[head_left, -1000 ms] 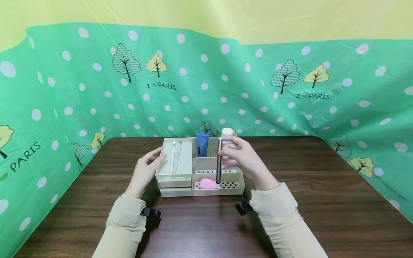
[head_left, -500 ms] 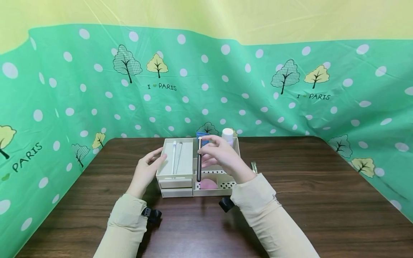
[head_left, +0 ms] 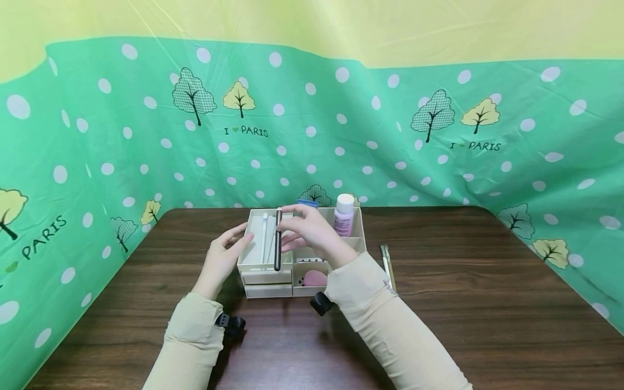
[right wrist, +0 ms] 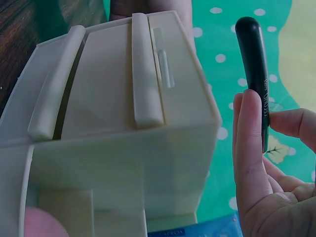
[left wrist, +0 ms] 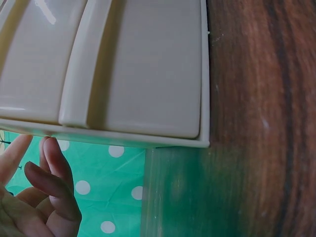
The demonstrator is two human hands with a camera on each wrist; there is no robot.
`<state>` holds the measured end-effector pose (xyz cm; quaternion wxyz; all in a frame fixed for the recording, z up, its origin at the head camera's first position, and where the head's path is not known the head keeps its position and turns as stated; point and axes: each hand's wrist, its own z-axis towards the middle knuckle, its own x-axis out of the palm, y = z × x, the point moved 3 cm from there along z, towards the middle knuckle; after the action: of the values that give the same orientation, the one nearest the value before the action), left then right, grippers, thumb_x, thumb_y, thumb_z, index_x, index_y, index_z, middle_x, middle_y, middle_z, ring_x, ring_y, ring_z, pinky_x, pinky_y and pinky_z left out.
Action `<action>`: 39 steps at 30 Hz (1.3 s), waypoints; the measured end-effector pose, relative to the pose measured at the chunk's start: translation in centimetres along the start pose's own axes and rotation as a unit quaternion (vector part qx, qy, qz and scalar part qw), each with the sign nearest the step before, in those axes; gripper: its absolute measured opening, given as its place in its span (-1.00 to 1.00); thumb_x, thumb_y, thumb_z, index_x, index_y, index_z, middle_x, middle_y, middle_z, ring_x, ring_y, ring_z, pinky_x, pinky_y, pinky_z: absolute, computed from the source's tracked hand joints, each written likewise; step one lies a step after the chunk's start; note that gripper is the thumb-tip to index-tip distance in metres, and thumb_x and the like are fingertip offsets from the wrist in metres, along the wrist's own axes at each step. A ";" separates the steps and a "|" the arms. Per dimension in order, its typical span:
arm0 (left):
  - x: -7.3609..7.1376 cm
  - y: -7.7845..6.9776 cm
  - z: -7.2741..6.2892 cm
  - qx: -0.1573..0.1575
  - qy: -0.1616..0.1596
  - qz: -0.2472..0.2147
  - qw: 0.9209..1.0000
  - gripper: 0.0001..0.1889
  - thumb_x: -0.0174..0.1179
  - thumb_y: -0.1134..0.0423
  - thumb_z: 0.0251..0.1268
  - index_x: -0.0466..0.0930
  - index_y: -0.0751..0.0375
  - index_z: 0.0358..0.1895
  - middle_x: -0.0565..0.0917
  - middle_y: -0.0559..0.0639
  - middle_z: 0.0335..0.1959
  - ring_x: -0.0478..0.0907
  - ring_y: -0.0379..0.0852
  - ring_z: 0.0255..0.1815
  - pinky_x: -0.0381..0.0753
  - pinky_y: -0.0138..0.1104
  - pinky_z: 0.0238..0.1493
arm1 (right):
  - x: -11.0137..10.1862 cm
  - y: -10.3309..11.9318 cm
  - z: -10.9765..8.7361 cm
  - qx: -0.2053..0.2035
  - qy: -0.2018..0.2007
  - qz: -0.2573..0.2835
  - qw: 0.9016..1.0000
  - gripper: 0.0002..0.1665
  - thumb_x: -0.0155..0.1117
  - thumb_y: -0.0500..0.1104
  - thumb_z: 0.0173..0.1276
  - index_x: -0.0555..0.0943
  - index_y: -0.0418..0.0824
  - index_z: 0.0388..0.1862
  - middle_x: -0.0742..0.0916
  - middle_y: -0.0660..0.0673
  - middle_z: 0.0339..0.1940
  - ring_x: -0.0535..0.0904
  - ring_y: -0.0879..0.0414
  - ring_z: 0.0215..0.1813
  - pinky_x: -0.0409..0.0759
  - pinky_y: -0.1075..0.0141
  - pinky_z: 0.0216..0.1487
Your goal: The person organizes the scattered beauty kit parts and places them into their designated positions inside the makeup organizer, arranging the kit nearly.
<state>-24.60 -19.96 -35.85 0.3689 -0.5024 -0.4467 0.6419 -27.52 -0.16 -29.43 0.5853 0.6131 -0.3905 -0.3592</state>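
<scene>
A cream desktop organizer (head_left: 270, 292) with two drawers stands mid-table. My left hand (head_left: 223, 261) rests against its left side, thumb at the top rim and fingertips touching the side wall in the left wrist view. Between thumb and fingers my right hand (head_left: 309, 230) pinches a slim black pen-like cosmetic stick (right wrist: 254, 59) with pale lettering, held nearly upright over the organizer's shallow top tray (head_left: 251, 252). Two slim white sticks (head_left: 265, 238) lie in that tray. A pink makeup sponge (head_left: 314, 278) sits in the front right compartment.
A lilac bottle (head_left: 344, 219) with a white cap stands in the back right compartment. Beside it a blue tube (right wrist: 197, 229) is mostly hidden behind my right hand in the head view. Slender brush-like sticks (head_left: 387, 262) lie on the table, right of the organizer.
My right hand has moved left with the black stick, from over the right compartments to over the top tray. The bottle and the sticks at right have come into view. My left hand stays put.
</scene>
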 end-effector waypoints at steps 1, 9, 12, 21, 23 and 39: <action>0.0 0.0 0.0 0.000 0.000 -0.001 1.000 -0.51 0.18 0.01 0.42 0.49 0.03 0.36 0.60 0.21 -0.08 0.44 -0.20 -0.44 0.47 -0.39 -0.40 | 0.1 -0.1 0.2 0.001 0.000 -0.001 1.000 -0.35 0.19 -0.37 0.31 0.35 -0.31 0.39 0.69 -0.44 -0.05 0.67 0.12 -0.53 0.70 0.25 -0.40; 0.0 0.1 0.1 -0.002 0.005 -0.007 1.000 -0.50 0.19 0.00 0.41 0.49 0.02 0.36 0.60 0.21 -0.08 0.46 -0.20 -0.41 0.49 -0.39 -0.39 | 1.4 -0.1 1.5 0.012 -0.006 -0.004 1.000 -0.37 0.19 -0.39 0.29 0.37 -0.36 0.37 0.72 -0.26 -0.31 0.67 0.10 -0.54 0.71 0.22 -0.39; 0.0 0.1 0.1 0.001 0.005 -0.004 1.000 -0.51 0.18 0.00 0.42 0.50 0.02 0.35 0.60 0.20 -0.09 0.45 -0.20 -0.43 0.48 -0.39 -0.39 | 1.8 0.0 1.8 0.015 -0.007 -0.007 1.000 -0.37 0.19 -0.40 0.30 0.37 -0.37 0.37 0.72 -0.28 -0.29 0.67 0.09 -0.55 0.72 0.21 -0.37; 0.0 0.2 0.1 0.010 0.003 0.003 1.000 -0.51 0.16 -0.02 0.43 0.50 0.01 0.35 0.61 0.21 -0.09 0.44 -0.19 -0.41 0.47 -0.39 -0.39 | 2.5 -0.1 2.7 0.025 -0.015 -0.007 1.000 -0.39 0.24 -0.39 0.34 0.39 -0.34 0.37 0.72 -0.40 -0.07 0.67 0.08 -0.52 0.72 0.20 -0.33; 0.0 0.2 0.2 0.010 0.003 0.004 1.000 -0.52 0.15 -0.02 0.44 0.50 0.01 0.35 0.61 0.21 -0.09 0.44 -0.19 -0.41 0.47 -0.39 -0.39 | 2.6 -0.1 2.8 0.027 -0.017 -0.008 0.999 -0.39 0.26 -0.38 0.34 0.39 -0.34 0.37 0.72 -0.38 -0.09 0.67 0.08 -0.52 0.72 0.21 -0.33; -0.2 -0.2 0.0 0.022 0.002 0.005 1.000 -0.51 0.14 0.00 0.45 0.50 0.07 0.35 0.61 0.23 -0.08 0.44 -0.24 -0.45 0.46 -0.41 -0.43 | 3.1 -0.9 3.9 0.046 -0.044 -0.036 0.997 -0.37 0.29 -0.38 0.32 0.40 -0.31 0.36 0.70 -0.40 -0.01 0.64 0.09 -0.57 0.70 0.27 -0.42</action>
<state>-24.54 -20.07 -35.63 0.3772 -0.4977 -0.4296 0.6523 -29.62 -4.63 -30.48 0.5253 0.6365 -0.4096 -0.3888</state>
